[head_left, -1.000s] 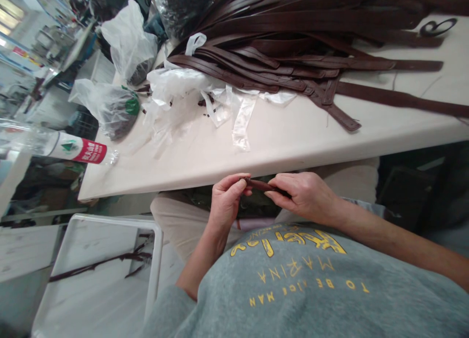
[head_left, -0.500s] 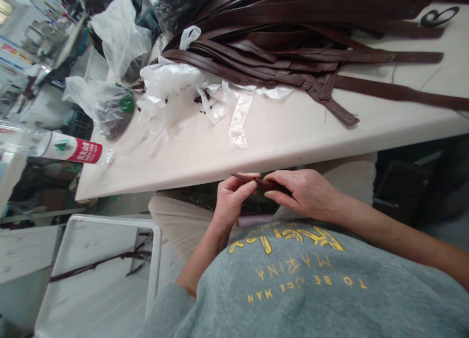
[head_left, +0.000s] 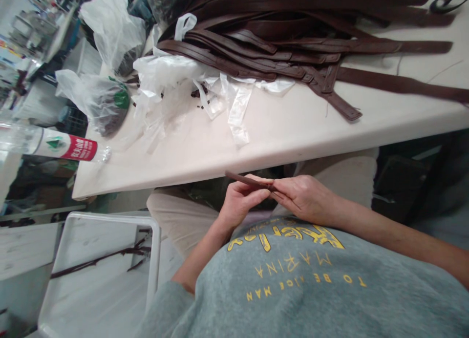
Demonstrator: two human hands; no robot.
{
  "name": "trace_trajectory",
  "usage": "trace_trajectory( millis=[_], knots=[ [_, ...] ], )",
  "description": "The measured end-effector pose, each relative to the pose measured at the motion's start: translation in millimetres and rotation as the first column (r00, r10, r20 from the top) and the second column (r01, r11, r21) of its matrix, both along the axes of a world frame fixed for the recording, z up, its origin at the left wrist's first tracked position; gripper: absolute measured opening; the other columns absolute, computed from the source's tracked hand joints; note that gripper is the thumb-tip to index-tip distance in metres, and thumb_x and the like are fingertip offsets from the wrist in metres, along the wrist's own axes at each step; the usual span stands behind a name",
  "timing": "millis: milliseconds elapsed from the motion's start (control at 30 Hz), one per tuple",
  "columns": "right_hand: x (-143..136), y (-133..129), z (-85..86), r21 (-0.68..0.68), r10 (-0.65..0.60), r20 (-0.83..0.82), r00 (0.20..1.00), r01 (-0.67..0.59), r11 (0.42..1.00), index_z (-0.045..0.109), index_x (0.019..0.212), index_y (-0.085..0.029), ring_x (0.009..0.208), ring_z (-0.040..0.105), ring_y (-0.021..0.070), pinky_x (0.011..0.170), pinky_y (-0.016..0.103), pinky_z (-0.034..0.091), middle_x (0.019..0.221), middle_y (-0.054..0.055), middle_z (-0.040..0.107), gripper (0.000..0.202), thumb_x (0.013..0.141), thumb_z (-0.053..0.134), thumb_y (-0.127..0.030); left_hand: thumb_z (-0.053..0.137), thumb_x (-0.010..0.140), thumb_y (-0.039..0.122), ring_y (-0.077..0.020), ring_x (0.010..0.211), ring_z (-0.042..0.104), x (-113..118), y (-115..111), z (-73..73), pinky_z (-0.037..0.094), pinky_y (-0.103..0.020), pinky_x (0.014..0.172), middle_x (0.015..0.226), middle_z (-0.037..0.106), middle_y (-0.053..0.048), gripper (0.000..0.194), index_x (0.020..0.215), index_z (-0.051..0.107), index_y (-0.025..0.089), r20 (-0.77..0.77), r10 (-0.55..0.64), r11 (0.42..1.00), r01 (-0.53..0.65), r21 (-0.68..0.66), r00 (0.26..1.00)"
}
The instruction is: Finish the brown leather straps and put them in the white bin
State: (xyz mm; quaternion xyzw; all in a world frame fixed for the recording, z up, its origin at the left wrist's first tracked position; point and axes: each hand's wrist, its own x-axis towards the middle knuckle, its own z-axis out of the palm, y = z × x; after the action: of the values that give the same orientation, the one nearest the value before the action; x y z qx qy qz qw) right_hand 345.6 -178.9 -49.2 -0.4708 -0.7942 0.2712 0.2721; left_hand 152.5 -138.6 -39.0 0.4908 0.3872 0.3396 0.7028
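A narrow dark brown leather strap is held between my two hands, just off the table's front edge and above my lap. My left hand pinches it between thumb and fingers, and one end sticks out past the fingers to the upper left. My right hand is closed on the strap close to the left fingertips; most of the strap there is hidden by the fingers. On the table lies a large pile of similar brown leather straps, some with stitched, Y-shaped ends.
The pale tabletop carries crumpled clear plastic bags and a tied bag with dark contents. A water bottle lies at the left edge. Below left stands a white bin with a few brown strips. Black scissor handles show far right.
My hands have drawn closer together, and more of the strap now sticks out beyond my left fingers. The camera view has shifted slightly.
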Motion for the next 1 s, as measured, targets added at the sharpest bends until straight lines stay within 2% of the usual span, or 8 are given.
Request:
trace_trajectory(
  millis=[133,267,533,633,700,833,933,1000],
  knots=[
    [-2,2,2.5,-0.098,-0.026,-0.019,0.999,0.024,0.995,0.062,0.089,-0.016,0.067,0.062,0.0171,0.06,0.027,0.039,0.08,0.005,0.069,0.031,0.103,0.042,-0.035,0.082,0.074,0.031,-0.0163,0.088,0.067,-1,1,-4.2,0.055,-0.026,0.082,0.092,0.073,-0.004,0.018,0.089,0.08,0.022,-0.013,0.03,0.999,-0.03,0.039,0.999],
    [1,0,5.2,-0.195,-0.023,0.136,0.99,0.049,0.98,0.061,0.093,-0.017,0.065,0.062,0.0181,0.057,0.026,0.034,0.075,0.003,0.067,0.023,0.099,0.05,-0.036,0.08,0.078,0.029,-0.0142,0.087,0.066,-7,3,-9.5,0.053,-0.024,0.082,0.091,0.073,-0.003,0.013,0.091,0.08,0.023,-0.016,0.097,0.991,-0.095,0.097,0.995],
    [4,-7,8.1,-0.156,-0.024,0.272,0.962,0.069,0.985,0.058,0.083,-0.018,0.054,0.054,0.0163,0.051,0.026,0.023,0.061,0.001,0.058,0.026,0.096,0.048,-0.037,0.078,0.08,0.028,-0.0109,0.084,0.062,-8,3,-10.1,0.049,-0.019,0.079,0.086,0.071,-0.001,0.009,0.088,0.08,0.026,0.014,0.149,0.978,-0.15,0.148,0.989],
    [4,-10,4.2,-0.135,0.001,0.233,0.973,0.031,0.99,0.056,0.078,-0.018,0.052,0.053,0.0159,0.051,0.027,0.024,0.059,0.002,0.057,0.031,0.099,0.039,-0.035,0.079,0.079,0.031,-0.0127,0.085,0.063,-8,1,-10.4,0.05,-0.021,0.08,0.089,0.071,-0.002,0.013,0.09,0.081,0.025,0.02,0.135,0.984,-0.137,0.115,0.991],
    [3,-11,1.5,-0.134,0.033,0.178,0.983,-0.008,0.991,0.057,0.078,-0.017,0.054,0.054,0.0161,0.052,0.027,0.027,0.062,0.004,0.059,0.034,0.1,0.035,-0.032,0.081,0.077,0.034,-0.0144,0.086,0.063,-5,-2,-9.6,0.052,-0.024,0.08,0.09,0.07,-0.003,0.016,0.09,0.081,0.024,0.004,0.069,0.995,-0.069,0.074,0.998],
    [-1,-8,0.3,-0.192,0.055,0.083,0.995,-0.038,0.981,0.062,0.095,-0.014,0.068,0.062,0.0201,0.06,0.029,0.038,0.081,0.01,0.069,0.035,0.099,0.032,-0.032,0.084,0.072,0.034,-0.0151,0.085,0.064,3,-9,-7.5,0.052,-0.026,0.08,0.091,0.069,-0.003,0.02,0.088,0.081,0.023,0.004,-0.048,0.999,0.048,-0.007,0.999],
    [4,-3,3.1,-0.321,0.019,-0.01,1.0,-0.022,0.947,0.06,0.092,-0.015,0.071,0.062,0.0209,0.064,0.03,0.042,0.082,0.009,0.067,0.034,0.097,0.037,-0.039,0.085,0.071,0.032,-0.0144,0.085,0.064,4,-7,-9.3,0.051,-0.026,0.082,0.091,0.07,-0.002,0.019,0.086,0.081,0.022,0.021,-0.012,0.998,0.013,-0.061,1.0],
    [13,-4,4.7,-0.434,0.025,-0.095,0.995,-0.065,0.898,0.06,0.098,-0.016,0.071,0.061,0.0197,0.064,0.029,0.044,0.084,0.006,0.067,0.032,0.094,0.046,-0.045,0.085,0.07,0.033,-0.0142,0.083,0.064,0,0,-11.2,0.05,-0.026,0.081,0.087,0.071,-0.002,0.021,0.086,0.08,0.021,0.04,0.078,0.99,-0.073,-0.119,0.996]
  ],
)
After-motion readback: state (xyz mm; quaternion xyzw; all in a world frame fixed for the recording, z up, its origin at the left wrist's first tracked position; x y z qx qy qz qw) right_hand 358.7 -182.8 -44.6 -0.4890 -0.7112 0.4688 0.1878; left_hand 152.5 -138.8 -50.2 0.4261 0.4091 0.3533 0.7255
